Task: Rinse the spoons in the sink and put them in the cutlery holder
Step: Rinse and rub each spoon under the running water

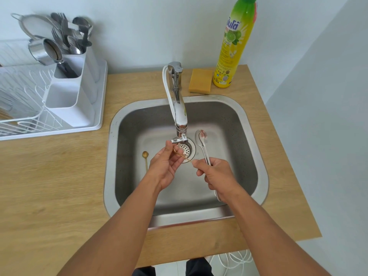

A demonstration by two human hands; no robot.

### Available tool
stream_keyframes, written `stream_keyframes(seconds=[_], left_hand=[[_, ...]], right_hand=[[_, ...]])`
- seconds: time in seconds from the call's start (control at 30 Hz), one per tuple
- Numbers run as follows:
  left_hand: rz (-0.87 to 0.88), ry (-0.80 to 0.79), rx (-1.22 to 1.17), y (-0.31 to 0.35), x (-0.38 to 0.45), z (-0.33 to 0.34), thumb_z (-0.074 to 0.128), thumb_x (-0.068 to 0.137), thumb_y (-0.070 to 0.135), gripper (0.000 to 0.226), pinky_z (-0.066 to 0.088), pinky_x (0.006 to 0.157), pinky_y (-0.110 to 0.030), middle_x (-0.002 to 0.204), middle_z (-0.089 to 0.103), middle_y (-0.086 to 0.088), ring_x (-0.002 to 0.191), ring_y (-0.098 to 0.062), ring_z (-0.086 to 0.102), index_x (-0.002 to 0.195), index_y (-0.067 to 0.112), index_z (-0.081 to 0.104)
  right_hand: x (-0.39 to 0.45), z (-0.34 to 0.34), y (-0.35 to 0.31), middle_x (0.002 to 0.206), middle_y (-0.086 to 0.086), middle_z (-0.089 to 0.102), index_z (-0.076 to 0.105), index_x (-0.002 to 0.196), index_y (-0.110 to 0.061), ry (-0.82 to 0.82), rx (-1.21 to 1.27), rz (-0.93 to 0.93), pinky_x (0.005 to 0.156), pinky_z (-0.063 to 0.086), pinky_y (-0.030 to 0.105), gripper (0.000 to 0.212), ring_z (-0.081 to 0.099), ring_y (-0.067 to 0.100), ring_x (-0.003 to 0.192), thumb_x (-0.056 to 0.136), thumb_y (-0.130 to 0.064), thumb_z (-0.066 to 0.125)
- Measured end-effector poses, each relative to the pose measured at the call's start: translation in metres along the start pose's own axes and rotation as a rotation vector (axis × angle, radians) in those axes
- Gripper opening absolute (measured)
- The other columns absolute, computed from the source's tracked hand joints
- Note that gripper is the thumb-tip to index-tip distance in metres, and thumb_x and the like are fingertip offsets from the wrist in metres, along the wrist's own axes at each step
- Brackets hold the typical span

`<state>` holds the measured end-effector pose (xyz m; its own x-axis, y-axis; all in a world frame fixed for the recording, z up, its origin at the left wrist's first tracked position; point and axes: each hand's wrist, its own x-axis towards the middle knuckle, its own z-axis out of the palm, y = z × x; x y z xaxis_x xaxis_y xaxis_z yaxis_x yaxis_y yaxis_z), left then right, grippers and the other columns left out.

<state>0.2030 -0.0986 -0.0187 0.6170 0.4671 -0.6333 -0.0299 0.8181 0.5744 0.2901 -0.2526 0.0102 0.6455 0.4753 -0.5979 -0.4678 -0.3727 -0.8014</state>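
Note:
Over the steel sink point(247, 136), my right hand point(216, 174) grips two silver spoons point(201, 142), their bowls pointing away and one smeared red. Its fingertips also pinch the end of a thin gold spoon point(186, 158). My left hand point(166, 166) holds the bowl end of that gold spoon under the tap spout point(180, 124). A second gold spoon point(145, 158) lies on the sink floor to the left. The white cutlery holder point(75, 92) stands at the left on the drying rack tray, with forks and spoons in its far compartment.
A yellow sponge point(200, 80) and a yellow dish soap bottle point(232, 48) stand behind the sink. The white wire dish rack point(22, 104) holds a metal cup point(44, 51) and a strainer. The drain strainer point(187, 149) sits mid-sink. The wooden counter ends at the right.

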Motion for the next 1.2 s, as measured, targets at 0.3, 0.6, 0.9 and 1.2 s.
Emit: stream_keyframes(seconds=[0.3,0.6,0.9,1.2], left_hand=[[-0.044,0.01,0.063,-0.019,-0.018,0.03,0.081,0.084,0.03,0.03,0.059,0.059,-0.026,0.088,0.079,-0.005,0.06,-0.01,0.07,0.106,0.01,0.078],[0.015,0.152,0.165,0.007,-0.013,0.007,0.066,0.1,0.033,0.024,0.062,0.064,-0.027,0.096,0.082,0.0,0.087,-0.01,0.079,0.105,0.012,0.077],[-0.085,0.231,0.196,0.01,-0.008,0.017,0.061,0.103,0.035,0.032,0.061,0.06,-0.03,0.076,0.076,0.003,0.071,-0.009,0.076,0.076,0.021,0.072],[-0.01,0.276,0.376,-0.014,-0.008,0.033,0.055,0.107,0.032,0.031,0.065,0.063,-0.036,0.089,0.072,-0.006,0.073,-0.018,0.072,0.103,0.005,0.068]], right_hand=[[0.004,0.028,-0.013,0.062,0.004,0.06,0.07,0.088,-0.01,0.013,0.101,0.001,0.035,0.027,0.018,0.016,0.04,0.004,0.036,0.095,-0.023,0.075],[0.003,0.021,-0.01,0.06,-0.003,0.062,0.072,0.087,-0.012,-0.029,0.009,0.041,0.037,0.024,0.02,0.017,0.035,0.008,0.04,0.094,-0.027,0.075],[0.0,0.001,-0.003,0.058,-0.006,0.056,0.072,0.092,-0.01,-0.071,-0.014,0.101,0.036,0.021,0.019,0.018,0.033,0.007,0.041,0.094,-0.028,0.074],[0.0,0.001,0.007,0.05,-0.01,0.06,0.066,0.062,-0.018,0.116,-0.394,-0.097,0.044,0.035,0.016,0.04,0.045,0.003,0.041,0.094,-0.041,0.069]])
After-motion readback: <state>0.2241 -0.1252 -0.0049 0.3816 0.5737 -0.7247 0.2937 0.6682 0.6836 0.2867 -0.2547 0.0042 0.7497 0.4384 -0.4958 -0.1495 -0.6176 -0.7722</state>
